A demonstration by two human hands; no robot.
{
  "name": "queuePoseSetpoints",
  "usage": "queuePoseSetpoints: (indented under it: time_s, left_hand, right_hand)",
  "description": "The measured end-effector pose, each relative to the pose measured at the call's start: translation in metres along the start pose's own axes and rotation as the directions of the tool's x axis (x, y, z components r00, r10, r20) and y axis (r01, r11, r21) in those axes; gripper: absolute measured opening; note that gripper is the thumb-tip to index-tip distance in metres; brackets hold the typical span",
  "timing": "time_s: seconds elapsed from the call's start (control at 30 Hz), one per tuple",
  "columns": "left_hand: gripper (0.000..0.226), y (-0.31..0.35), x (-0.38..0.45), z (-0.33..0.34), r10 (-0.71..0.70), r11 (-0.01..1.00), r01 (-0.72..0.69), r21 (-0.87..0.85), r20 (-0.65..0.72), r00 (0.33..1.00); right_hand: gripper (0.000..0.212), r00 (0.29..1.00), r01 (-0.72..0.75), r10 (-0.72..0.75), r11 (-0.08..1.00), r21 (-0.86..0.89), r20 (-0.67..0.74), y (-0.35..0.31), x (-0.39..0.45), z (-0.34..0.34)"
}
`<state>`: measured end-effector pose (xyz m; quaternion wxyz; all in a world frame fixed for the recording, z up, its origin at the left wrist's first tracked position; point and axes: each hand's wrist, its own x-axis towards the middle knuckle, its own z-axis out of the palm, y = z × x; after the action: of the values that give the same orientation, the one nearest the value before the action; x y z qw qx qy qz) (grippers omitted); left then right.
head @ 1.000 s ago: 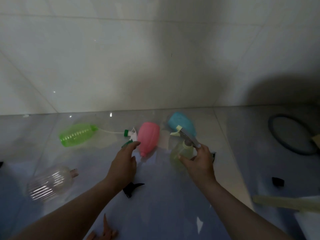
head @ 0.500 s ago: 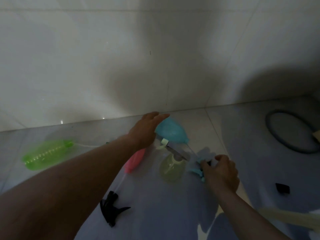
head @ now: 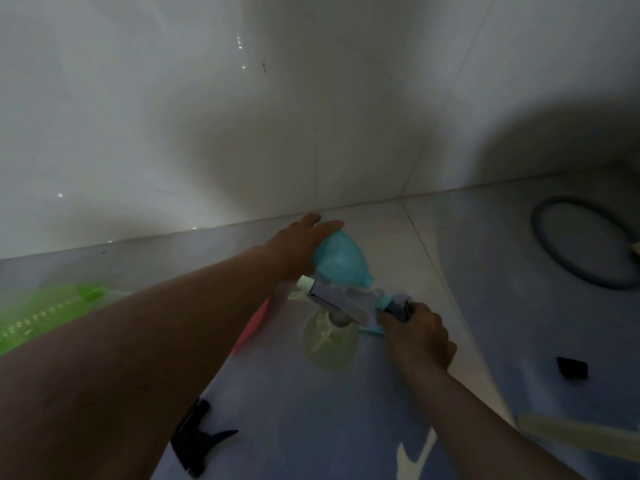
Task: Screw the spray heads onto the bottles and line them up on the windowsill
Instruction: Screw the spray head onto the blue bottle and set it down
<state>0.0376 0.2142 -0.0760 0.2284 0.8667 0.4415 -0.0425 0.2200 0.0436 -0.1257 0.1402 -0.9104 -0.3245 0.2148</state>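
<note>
A tiled room in a home, likely a bathroom: glossy white wall tiles [head: 173, 133] meet a pale tiled floor [head: 433, 244] where a coiled grey hose [head: 540, 237] lies.

left hand [head: 304, 244] outstretched, right hand [head: 417, 336] curled

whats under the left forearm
A pink bottle pokes out from under the left forearm, lying on the floor. Most of it, its neck included, is covered, so a spray head can't be confirmed.
</note>
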Motion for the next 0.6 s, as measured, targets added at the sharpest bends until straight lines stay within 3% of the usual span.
queuePoseSetpoints:
  time_s: [0.07, 0.2, 0.3, 0.37, 0.47, 0.53, 0.6]
  left_hand:
    - [0.100, 0.002, 0.002, 0.001, 0.047, 0.998, -0.048, -0.031, -0.032, 0.998]
    - [0.097, -0.004, -0.001, -0.007, 0.109, 0.989, -0.121, -0.086, -0.126, 0.986]
    - [0.096, -0.013, -0.008, -0.032, 0.132, 0.980, -0.160, -0.117, -0.214, 0.968]
    - [0.094, -0.009, -0.023, -0.065, 0.082, 0.930, -0.147, -0.337, -0.200, 0.976]
    - [0.085, 0.002, -0.056, -0.113, -0.002, 0.658, -0.059, -0.751, -0.080, 0.997]
    - [0.078, 0.009, -0.080, -0.133, -0.024, 0.463, -0.018, -0.886, -0.032, 0.999]
    - [0.064, 0.015, -0.108, -0.149, -0.064, 0.331, 0.015, -0.944, -0.007, 0.998]
  right_hand:
    - [0.037, 0.999, 0.041, -0.044, 0.991, 0.131, 0.021, -0.005, 0.009, -0.001]
    - [0.009, 0.987, 0.149, -0.163, 0.871, 0.468, -0.009, -0.022, 0.025, -0.020]
    - [0.017, 0.962, 0.176, -0.272, 0.678, 0.713, 0.021, -0.035, 0.035, -0.049]
    - [0.022, 0.930, 0.189, -0.366, 0.546, 0.816, 0.029, -0.045, 0.033, -0.079]
    - [0.025, 0.878, 0.211, -0.478, 0.446, 0.870, 0.032, -0.064, 0.020, -0.121]
    - [0.027, 0.839, 0.225, -0.544, 0.394, 0.891, 0.028, -0.076, 0.009, -0.142]
    - [0.028, 0.795, 0.265, -0.606, 0.360, 0.895, 0.008, -0.090, -0.012, -0.164]
